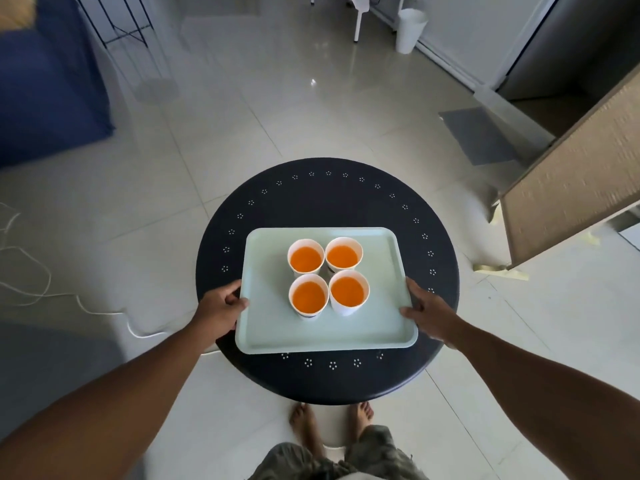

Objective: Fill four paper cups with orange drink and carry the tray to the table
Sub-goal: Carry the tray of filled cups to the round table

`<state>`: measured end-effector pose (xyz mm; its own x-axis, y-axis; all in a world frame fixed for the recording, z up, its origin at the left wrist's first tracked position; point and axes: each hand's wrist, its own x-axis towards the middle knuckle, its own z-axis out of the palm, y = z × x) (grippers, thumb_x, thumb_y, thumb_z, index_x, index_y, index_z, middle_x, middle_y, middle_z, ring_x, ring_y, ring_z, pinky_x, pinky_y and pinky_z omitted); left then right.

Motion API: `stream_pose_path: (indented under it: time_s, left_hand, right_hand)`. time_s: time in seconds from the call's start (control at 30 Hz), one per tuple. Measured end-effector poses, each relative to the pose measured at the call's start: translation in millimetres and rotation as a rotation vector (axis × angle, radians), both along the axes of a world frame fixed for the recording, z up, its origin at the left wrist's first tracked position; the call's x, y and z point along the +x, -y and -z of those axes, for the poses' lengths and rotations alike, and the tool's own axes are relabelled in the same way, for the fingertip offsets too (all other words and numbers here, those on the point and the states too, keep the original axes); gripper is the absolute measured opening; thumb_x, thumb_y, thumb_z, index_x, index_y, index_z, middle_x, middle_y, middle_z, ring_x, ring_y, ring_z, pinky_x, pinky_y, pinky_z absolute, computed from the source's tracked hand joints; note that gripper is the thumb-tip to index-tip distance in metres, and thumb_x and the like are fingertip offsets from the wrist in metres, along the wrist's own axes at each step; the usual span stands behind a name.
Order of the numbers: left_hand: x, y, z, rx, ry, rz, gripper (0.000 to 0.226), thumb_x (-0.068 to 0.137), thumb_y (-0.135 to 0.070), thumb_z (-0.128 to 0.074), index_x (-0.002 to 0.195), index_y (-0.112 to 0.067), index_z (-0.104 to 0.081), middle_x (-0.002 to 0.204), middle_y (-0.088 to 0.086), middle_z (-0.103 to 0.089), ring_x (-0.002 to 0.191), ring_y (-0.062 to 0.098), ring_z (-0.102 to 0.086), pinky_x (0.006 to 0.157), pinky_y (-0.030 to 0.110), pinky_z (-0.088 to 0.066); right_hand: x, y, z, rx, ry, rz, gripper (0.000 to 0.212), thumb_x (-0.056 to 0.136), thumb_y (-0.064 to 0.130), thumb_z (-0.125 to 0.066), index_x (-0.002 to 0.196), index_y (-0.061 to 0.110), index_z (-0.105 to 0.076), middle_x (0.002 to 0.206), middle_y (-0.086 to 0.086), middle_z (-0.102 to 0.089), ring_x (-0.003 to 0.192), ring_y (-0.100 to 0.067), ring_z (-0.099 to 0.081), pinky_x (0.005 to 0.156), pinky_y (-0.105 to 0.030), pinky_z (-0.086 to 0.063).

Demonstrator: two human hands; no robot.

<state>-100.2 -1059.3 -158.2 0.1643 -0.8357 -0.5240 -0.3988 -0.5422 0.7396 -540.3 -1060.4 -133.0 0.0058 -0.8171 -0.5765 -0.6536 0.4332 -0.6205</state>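
I cannot see the fingers of the left hand (221, 306) under the tray (374, 327). Whether the tray rests on the worktop (311, 199) is unclear. The cups (306, 259) hide their own printed marks.

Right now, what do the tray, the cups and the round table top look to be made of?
Tray: probably plastic; pale green, smooth, matte, moulded raised rim with rounded corners.
Cups: paper by the look; thin white walls, rolled rims, orange drink inside.
Table: likely painted metal; dark matte top with a ring of small punched holes, though I cannot be sure.
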Motion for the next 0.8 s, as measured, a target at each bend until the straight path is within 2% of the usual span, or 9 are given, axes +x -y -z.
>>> stream_pose_path:
  time_s: [0.03,0.1,0.23,0.43,0.57,0.8]
  left_hand:
    - [0,4,3,0.007,-0.008,0.0,0.055,0.096,-0.012,-0.065,0.147,-0.03,-0.051,0.084,0.014,-0.061,0.096,0.034,-0.071,0.077,0.044,-0.064]
    - [-1,13,10,0.02,-0.005,-0.002,0.056,0.095,-0.013,-0.065,0.147,-0.031,-0.051,0.084,0.014,-0.062,0.096,0.033,-0.072,0.079,0.047,-0.063]
    - [-8,28,23,0.049,0.025,-0.03,0.056,0.095,-0.016,-0.067,0.146,-0.034,-0.051,0.085,0.011,-0.065,0.092,0.027,-0.073,0.077,0.047,-0.064]
    - [-23,48,37,0.079,0.077,-0.044,0.055,0.095,-0.016,-0.067,0.145,-0.034,-0.052,0.086,0.011,-0.063,0.091,0.027,-0.072,0.076,0.045,-0.064]
    - [-31,59,45,0.085,0.089,-0.046,0.055,0.095,-0.017,-0.067,0.146,-0.034,-0.051,0.093,0.018,-0.066,0.091,0.027,-0.073,0.079,0.047,-0.063]
    - [-33,71,60,0.094,0.122,-0.06,0.055,0.094,-0.02,-0.067,0.144,-0.037,-0.052,0.089,0.011,-0.067,0.09,0.024,-0.073,0.084,0.049,-0.061]
  right_hand:
    - [0,4,1,-0.01,0.004,-0.002,0.079,0.098,0.018,-0.068,0.164,0.035,-0.028,0.102,0.003,-0.066,0.096,-0.018,-0.063,0.104,-0.039,-0.052]
    - [0,11,4,-0.017,0.009,-0.007,0.078,0.099,0.015,-0.067,0.165,0.031,-0.028,0.098,0.008,-0.064,0.095,-0.017,-0.062,0.098,-0.034,-0.049]
    - [-6,24,17,-0.007,0.0,0.013,0.079,0.099,0.015,-0.066,0.166,0.029,-0.025,0.113,0.0,-0.067,0.103,-0.02,-0.063,0.093,-0.026,-0.041]
    - [-16,44,29,0.014,0.013,0.01,0.078,0.101,0.014,-0.064,0.165,0.029,-0.023,0.122,0.002,-0.063,0.11,-0.018,-0.061,0.097,-0.024,-0.038]
    - [-24,55,36,0.017,0.013,0.001,0.078,0.101,0.014,-0.065,0.165,0.03,-0.024,0.123,0.005,-0.063,0.109,-0.016,-0.061,0.097,-0.023,-0.038]
    - [-32,71,61,0.039,-0.014,-0.021,0.079,0.102,0.024,-0.063,0.166,0.036,-0.018,0.126,0.006,-0.064,0.111,-0.019,-0.062,0.098,-0.029,-0.043]
